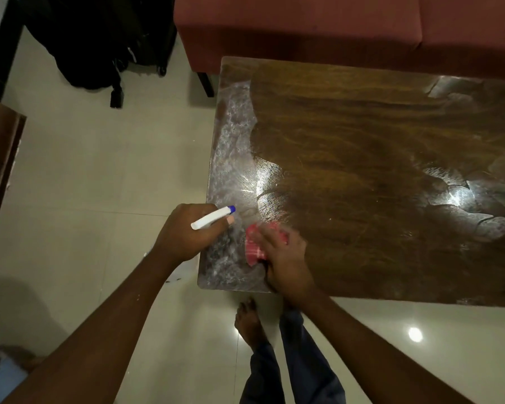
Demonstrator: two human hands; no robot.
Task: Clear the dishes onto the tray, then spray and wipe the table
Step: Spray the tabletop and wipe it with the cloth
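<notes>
Hands at work over a dark wooden worktop [376, 135]: the left hand [184, 231] is wrapped around a white spray bottle [212, 218], whose blue-tipped nozzle points toward the worktop's near left corner, while the right hand [286, 258] presses down flat on a pink cloth [255, 249] lying on the wood just beside that corner. The cloth shows past the fingers, blurred. A pale, foamy film covers the strip along the worktop's left edge and patches at the right side, with curved smear marks catching the ceiling light; the middle of the surface shows bare brown grain. Beyond the far edge stands a red sofa [347, 27], close against the worktop. A black bag [99, 39] slumps on the cream tiled floor [99, 170] to the upper left. Below the near edge, the person's bare foot [247, 322] and dark blue trouser legs are visible on the tiles.
</notes>
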